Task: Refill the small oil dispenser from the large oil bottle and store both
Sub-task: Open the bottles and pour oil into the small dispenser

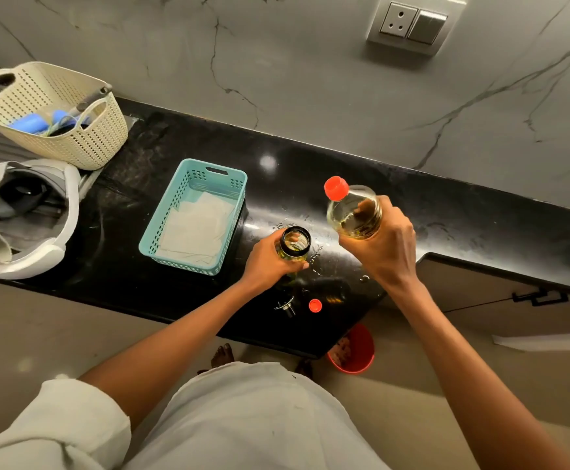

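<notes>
The small oil dispenser (293,244), a glass jar with a black rim and no lid, stands on the black counter (175,283); my left hand (270,262) is wrapped around its side. Just to its right, my right hand (383,245) grips the large clear oil bottle (353,212) above the counter, with its red top (336,188) pointing up and away from me. Yellow oil shows in both vessels. A loose red cap (315,305) and a metal pourer lid (285,307) lie near the counter's front edge, below the dispenser.
A teal plastic basket (232,178) lined with white paper sits left of the dispenser. A cream woven basket (83,144) with utensils and a white headset (25,215) are at far left. Drops of liquid dot the counter around the dispenser. A red bucket (358,351) stands on the floor.
</notes>
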